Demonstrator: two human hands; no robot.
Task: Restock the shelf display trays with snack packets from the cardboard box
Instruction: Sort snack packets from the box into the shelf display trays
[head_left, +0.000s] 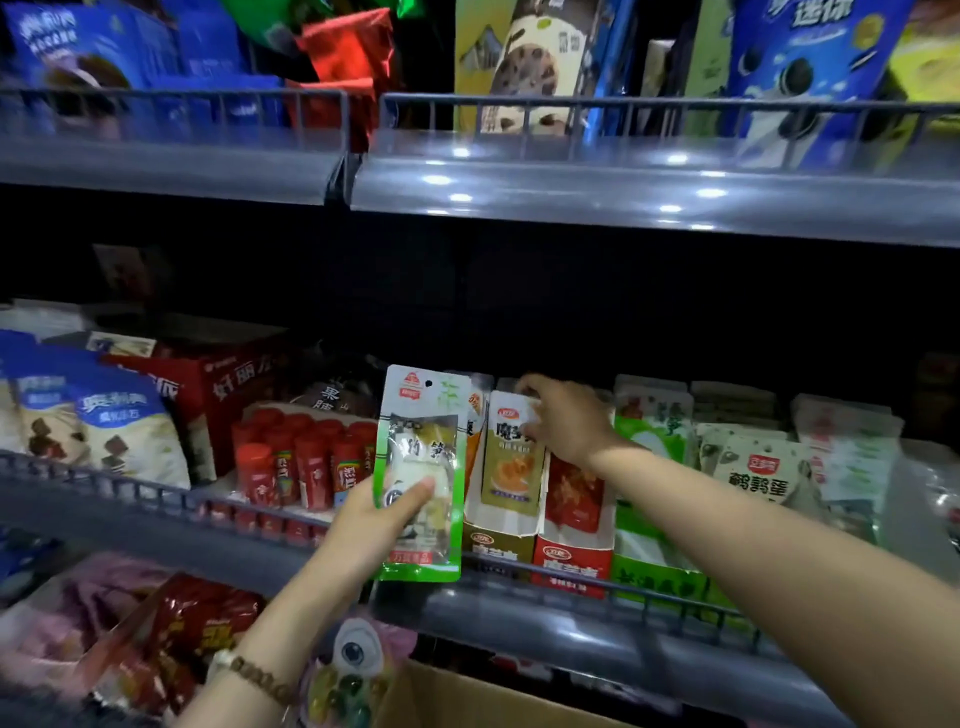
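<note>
Restocking, placement step: our left hand (363, 519) clamps a green packet (421, 467), our right hand (563, 421) bends over packets (511, 457) in the olive tray (496, 552), grip unclear; next likely needs a cleared slot.

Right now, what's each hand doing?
Left hand: holding the green packet.
Right hand: fingers at the tan packet; grip cannot be told.
</note>
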